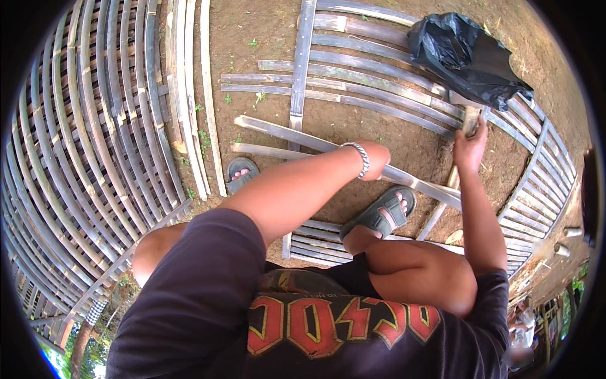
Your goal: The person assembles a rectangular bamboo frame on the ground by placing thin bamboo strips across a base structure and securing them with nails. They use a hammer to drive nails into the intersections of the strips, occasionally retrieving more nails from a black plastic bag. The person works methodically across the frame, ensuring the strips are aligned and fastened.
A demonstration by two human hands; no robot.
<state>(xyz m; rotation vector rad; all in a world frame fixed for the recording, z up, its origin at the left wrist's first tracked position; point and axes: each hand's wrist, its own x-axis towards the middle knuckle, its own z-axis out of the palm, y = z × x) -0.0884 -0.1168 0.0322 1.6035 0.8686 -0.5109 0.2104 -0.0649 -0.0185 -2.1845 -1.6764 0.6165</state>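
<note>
My left hand (376,160), with a braided bracelet (361,159) at its wrist, is closed over a split bamboo slat (284,133) that slants across the frame from upper left to lower right. Its fingertips are turned away from view. A second, thinner slat (259,150) lies just below that one. On the right, my right hand (470,148) grips a pale wooden piece (471,121); its upper end meets the black plastic bag (464,60), and I cannot tell its kind. The bag lies crumpled over the bamboo lattice (372,76).
A large bamboo slat panel (95,126) stands along the left. Loose long strips (189,95) lie beside it on the brown soil (246,25). My sandalled feet (385,211) are among the slats. Another lattice section (530,196) curves along the right, near short cut tubes (560,250).
</note>
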